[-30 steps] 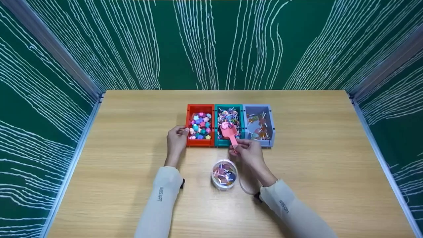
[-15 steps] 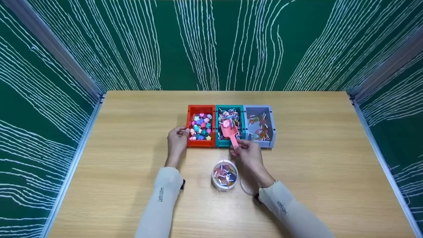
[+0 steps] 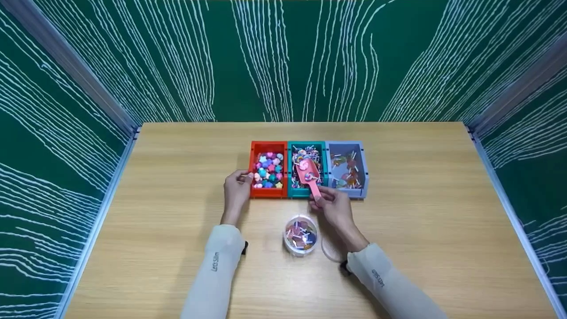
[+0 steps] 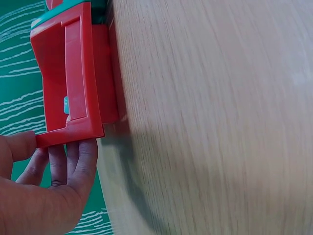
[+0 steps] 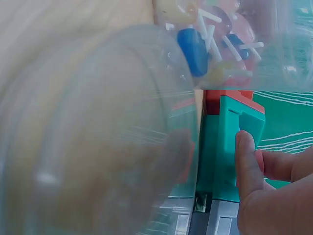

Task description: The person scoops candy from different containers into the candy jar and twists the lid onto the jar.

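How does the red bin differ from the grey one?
The red bin sits at the row's left end, the grey bin at its right end. The red bin holds many-coloured pieces, some star-shaped; the grey bin holds translucent lollipop-like pieces and shows more bare floor. The left hand grips the red bin; no hand grips the grey bin. Both are open-topped.

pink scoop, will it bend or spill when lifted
The pink scoop is probably stiff: it shows no visible sag. It's likely light, being small beside the right hand. The swirled pieces may slide off, since nothing covers them.
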A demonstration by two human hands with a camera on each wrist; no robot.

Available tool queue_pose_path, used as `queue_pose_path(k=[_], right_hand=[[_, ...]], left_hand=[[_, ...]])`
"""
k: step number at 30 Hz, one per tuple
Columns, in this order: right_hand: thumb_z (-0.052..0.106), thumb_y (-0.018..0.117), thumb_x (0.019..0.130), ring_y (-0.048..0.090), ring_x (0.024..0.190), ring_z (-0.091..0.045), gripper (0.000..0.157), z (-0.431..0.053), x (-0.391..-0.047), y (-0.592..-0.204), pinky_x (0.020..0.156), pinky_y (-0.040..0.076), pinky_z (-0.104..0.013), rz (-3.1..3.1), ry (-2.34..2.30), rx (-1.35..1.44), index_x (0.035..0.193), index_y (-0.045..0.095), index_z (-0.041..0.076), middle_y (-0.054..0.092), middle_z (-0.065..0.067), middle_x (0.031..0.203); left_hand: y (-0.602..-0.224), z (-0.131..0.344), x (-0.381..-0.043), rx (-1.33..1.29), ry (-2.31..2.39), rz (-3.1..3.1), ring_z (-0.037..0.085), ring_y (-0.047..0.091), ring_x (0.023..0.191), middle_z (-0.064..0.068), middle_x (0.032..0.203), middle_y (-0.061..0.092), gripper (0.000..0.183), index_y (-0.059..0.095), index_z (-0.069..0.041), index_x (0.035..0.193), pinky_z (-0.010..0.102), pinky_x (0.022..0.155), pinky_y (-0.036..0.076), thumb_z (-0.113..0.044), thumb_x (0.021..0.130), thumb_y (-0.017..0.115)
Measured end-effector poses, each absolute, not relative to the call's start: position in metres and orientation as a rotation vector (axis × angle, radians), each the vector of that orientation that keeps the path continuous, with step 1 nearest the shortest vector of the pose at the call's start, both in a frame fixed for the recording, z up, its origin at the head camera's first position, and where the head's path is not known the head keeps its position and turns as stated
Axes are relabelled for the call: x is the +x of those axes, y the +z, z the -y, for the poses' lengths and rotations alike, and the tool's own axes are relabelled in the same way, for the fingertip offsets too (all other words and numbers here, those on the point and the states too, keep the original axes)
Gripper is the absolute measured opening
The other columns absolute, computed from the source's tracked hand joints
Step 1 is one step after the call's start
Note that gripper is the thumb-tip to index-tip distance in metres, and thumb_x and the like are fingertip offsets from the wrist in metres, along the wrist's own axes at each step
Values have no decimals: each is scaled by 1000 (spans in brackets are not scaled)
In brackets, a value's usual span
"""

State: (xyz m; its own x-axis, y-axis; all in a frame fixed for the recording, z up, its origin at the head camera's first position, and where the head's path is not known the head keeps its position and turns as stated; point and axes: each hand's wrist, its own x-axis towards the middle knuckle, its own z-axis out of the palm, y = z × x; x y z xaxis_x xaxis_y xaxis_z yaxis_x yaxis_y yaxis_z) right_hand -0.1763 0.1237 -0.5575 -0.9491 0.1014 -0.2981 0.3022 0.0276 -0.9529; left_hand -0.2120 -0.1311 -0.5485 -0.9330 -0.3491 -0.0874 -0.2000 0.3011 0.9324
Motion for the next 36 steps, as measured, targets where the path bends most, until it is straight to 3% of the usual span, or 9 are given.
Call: queue_pose_path(k=[11,21,29,36], right_hand=[[-14,60,99,78,82,-21,38,-120,-173,-558,78,63,-29,-2158,-2094,396,137,60,-15,72,-33,114],[-13,59,99,77,83,-20,40,-121,-174,-557,81,63,-32,-2126,-2099,425,139,60,-13,71,-33,119],[-16,58,100,76,77,-17,38,-119,-178,-559,78,63,-30,-2073,-2192,388,137,57,-18,70,-37,116],[-8,59,103,78,84,-17,38,-126,-175,-556,82,62,-28,-2090,-2079,461,142,60,-9,71,-31,122]], left_hand=[[-550,133,-210,500,-1735,2416,27,62,91,15,96,69,21,75,6,118,32,79,51,-7,103,66],[-548,133,-210,530,-1747,2446,31,64,99,17,105,70,24,74,4,122,41,89,55,-10,105,64],[-549,133,-212,526,-1708,2449,27,62,91,14,95,69,21,76,3,117,34,79,51,-9,103,66],[-548,132,-213,531,-1702,2463,28,62,93,16,98,70,21,76,3,118,37,83,52,-9,104,66]])
